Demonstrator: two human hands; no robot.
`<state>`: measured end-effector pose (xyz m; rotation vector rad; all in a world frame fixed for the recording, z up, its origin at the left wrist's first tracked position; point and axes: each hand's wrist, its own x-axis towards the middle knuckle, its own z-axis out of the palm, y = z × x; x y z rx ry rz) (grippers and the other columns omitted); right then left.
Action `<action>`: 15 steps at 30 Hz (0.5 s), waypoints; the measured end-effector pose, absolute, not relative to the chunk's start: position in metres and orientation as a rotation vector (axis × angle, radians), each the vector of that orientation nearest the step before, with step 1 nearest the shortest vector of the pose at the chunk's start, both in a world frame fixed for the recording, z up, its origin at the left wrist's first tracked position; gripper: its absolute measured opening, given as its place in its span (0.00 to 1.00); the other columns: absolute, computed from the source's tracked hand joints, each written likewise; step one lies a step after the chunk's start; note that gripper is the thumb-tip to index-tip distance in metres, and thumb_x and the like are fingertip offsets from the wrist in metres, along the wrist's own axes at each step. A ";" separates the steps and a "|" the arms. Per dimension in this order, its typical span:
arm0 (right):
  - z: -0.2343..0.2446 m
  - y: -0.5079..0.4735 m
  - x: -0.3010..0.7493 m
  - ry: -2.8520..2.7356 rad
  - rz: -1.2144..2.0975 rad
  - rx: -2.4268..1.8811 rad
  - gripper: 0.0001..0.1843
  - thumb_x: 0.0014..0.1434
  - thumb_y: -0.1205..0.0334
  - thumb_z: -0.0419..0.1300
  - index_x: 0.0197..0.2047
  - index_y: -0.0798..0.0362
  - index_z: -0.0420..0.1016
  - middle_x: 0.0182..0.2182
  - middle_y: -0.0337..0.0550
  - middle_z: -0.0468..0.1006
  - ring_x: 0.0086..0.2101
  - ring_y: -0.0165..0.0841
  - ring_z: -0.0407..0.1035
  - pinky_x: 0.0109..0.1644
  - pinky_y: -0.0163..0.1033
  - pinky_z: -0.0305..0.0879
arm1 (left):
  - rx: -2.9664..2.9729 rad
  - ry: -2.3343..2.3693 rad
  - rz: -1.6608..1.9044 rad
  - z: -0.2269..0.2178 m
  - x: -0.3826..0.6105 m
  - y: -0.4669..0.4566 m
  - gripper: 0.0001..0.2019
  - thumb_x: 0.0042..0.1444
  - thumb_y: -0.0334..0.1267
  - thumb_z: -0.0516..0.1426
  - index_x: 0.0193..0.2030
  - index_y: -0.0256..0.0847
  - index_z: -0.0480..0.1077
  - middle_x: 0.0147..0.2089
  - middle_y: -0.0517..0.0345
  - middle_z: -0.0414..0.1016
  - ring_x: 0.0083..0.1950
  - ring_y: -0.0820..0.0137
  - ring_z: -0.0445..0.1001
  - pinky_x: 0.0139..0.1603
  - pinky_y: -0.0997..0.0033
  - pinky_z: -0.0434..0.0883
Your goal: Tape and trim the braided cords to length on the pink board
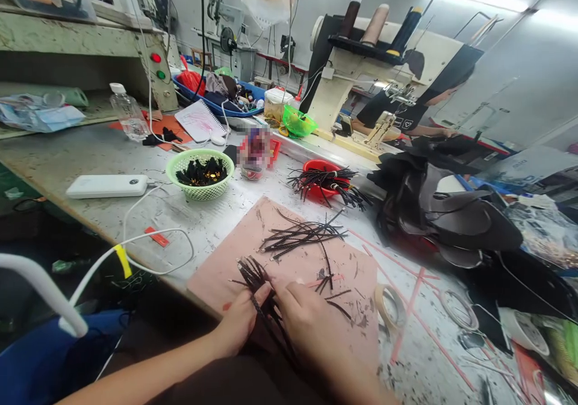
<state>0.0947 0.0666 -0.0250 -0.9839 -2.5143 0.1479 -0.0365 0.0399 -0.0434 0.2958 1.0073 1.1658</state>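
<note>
A bundle of thin black cords (253, 274) is gripped between my hands at the near edge of a pinkish-brown sheet (217, 272). My left hand (239, 321) closes around the bundle from the left, thumb on top. From the right, my right hand (300, 309) presses its curled fingers against the same cords; its fingertips are partly hidden. Loose black cords (302, 236) lie in a pile farther up the sheet, and a few short pieces are scattered right of my right hand. More tied cords (332, 179) rest across a red bowl (318, 191) behind the sheet.
A green basket (174, 173) with black pieces stands at left, beside a white power bank (106, 186) and its cable. A tape roll (389, 307) lies at right. Black material (451, 218) is heaped farther right. A sewing machine (361, 86) and another person (397, 113) are behind.
</note>
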 end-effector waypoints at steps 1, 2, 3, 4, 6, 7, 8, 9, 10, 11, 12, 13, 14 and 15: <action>-0.023 0.067 0.095 -2.536 0.164 -0.947 0.14 0.60 0.67 0.48 0.46 0.58 0.71 0.27 0.46 0.74 0.27 0.33 0.66 0.30 0.36 0.60 | 0.303 1.015 1.170 -0.043 -0.037 0.040 0.23 0.37 0.51 0.64 0.36 0.36 0.71 0.24 0.59 0.76 0.29 0.65 0.74 0.29 0.71 0.69; -0.021 0.068 0.096 -2.552 0.204 -0.898 0.12 0.60 0.66 0.50 0.44 0.57 0.72 0.28 0.46 0.74 0.28 0.33 0.66 0.31 0.36 0.61 | 0.306 1.034 1.168 -0.043 -0.038 0.041 0.22 0.37 0.50 0.64 0.36 0.36 0.71 0.24 0.60 0.76 0.29 0.66 0.74 0.30 0.72 0.69; -0.019 0.073 0.097 -2.554 0.265 -0.846 0.11 0.60 0.65 0.51 0.41 0.55 0.73 0.29 0.45 0.74 0.29 0.33 0.66 0.33 0.37 0.61 | 0.304 1.064 1.168 -0.044 -0.038 0.041 0.21 0.38 0.50 0.64 0.34 0.36 0.72 0.24 0.61 0.75 0.30 0.67 0.74 0.30 0.73 0.69; -0.016 0.080 0.098 -2.543 0.338 -0.805 0.10 0.59 0.63 0.52 0.38 0.53 0.74 0.30 0.44 0.74 0.31 0.33 0.66 0.35 0.37 0.62 | 0.292 1.101 1.168 -0.045 -0.039 0.041 0.20 0.37 0.50 0.65 0.33 0.36 0.72 0.24 0.61 0.75 0.29 0.68 0.74 0.30 0.73 0.69; -0.013 0.104 0.102 -2.501 0.444 -0.849 0.09 0.59 0.61 0.53 0.33 0.52 0.74 0.31 0.43 0.74 0.34 0.33 0.67 0.39 0.37 0.63 | 0.261 1.173 1.173 -0.047 -0.039 0.041 0.19 0.36 0.50 0.65 0.29 0.36 0.72 0.22 0.63 0.74 0.27 0.70 0.72 0.30 0.74 0.69; -0.012 0.120 0.104 -2.484 0.456 -0.941 0.09 0.59 0.62 0.53 0.32 0.52 0.74 0.32 0.43 0.75 0.36 0.33 0.67 0.41 0.38 0.63 | 0.249 1.197 1.177 -0.049 -0.039 0.041 0.19 0.35 0.50 0.65 0.28 0.37 0.72 0.22 0.63 0.73 0.27 0.70 0.72 0.30 0.74 0.69; -0.013 0.138 0.106 -2.475 0.434 -1.074 0.09 0.59 0.64 0.52 0.33 0.53 0.73 0.33 0.44 0.75 0.37 0.33 0.67 0.42 0.38 0.63 | 0.243 1.218 1.181 -0.051 -0.039 0.040 0.19 0.35 0.50 0.65 0.28 0.37 0.71 0.22 0.63 0.73 0.28 0.70 0.71 0.30 0.75 0.69; -0.014 0.155 0.107 -2.487 0.391 -1.229 0.08 0.59 0.66 0.52 0.35 0.53 0.73 0.35 0.45 0.75 0.39 0.34 0.67 0.44 0.38 0.62 | 0.246 1.237 1.184 -0.053 -0.039 0.040 0.19 0.35 0.50 0.65 0.27 0.37 0.71 0.23 0.62 0.73 0.28 0.70 0.71 0.30 0.75 0.69; -0.016 0.173 0.108 -2.490 0.356 -1.314 0.08 0.58 0.67 0.53 0.37 0.54 0.73 0.37 0.47 0.75 0.40 0.35 0.67 0.45 0.40 0.61 | 0.257 1.252 1.183 -0.054 -0.039 0.040 0.18 0.35 0.50 0.65 0.27 0.37 0.71 0.23 0.61 0.74 0.29 0.70 0.71 0.31 0.75 0.68; -0.018 0.188 0.109 -2.501 0.331 -1.375 0.07 0.56 0.69 0.55 0.37 0.54 0.74 0.38 0.48 0.75 0.40 0.37 0.67 0.46 0.41 0.61 | 0.269 1.271 1.182 -0.056 -0.038 0.040 0.18 0.35 0.50 0.65 0.27 0.37 0.71 0.23 0.61 0.74 0.29 0.70 0.71 0.31 0.75 0.68; -0.021 0.202 0.109 -2.516 0.314 -1.410 0.06 0.54 0.69 0.56 0.35 0.54 0.74 0.38 0.49 0.75 0.40 0.38 0.67 0.45 0.42 0.61 | 0.277 1.293 1.179 -0.056 -0.038 0.040 0.18 0.36 0.51 0.65 0.26 0.37 0.71 0.23 0.61 0.73 0.28 0.69 0.71 0.30 0.75 0.68; -0.023 0.213 0.108 -2.530 0.304 -1.423 0.05 0.53 0.70 0.58 0.33 0.54 0.74 0.38 0.49 0.75 0.40 0.39 0.67 0.44 0.43 0.61 | 0.278 1.315 1.179 -0.057 -0.038 0.040 0.19 0.35 0.51 0.64 0.26 0.37 0.71 0.22 0.62 0.73 0.27 0.70 0.70 0.28 0.75 0.67; -0.024 0.221 0.107 -2.543 0.293 -1.438 0.04 0.52 0.70 0.59 0.31 0.54 0.74 0.37 0.48 0.75 0.39 0.39 0.67 0.43 0.43 0.60 | 0.273 1.330 1.180 -0.057 -0.037 0.040 0.19 0.35 0.52 0.64 0.26 0.37 0.70 0.20 0.62 0.72 0.26 0.70 0.70 0.27 0.75 0.66; -0.026 0.227 0.105 -2.551 0.281 -1.453 0.03 0.51 0.69 0.59 0.30 0.54 0.74 0.36 0.48 0.75 0.39 0.39 0.67 0.42 0.42 0.60 | 0.263 1.339 1.181 -0.056 -0.037 0.040 0.20 0.34 0.52 0.64 0.25 0.37 0.70 0.20 0.63 0.71 0.25 0.70 0.69 0.26 0.75 0.66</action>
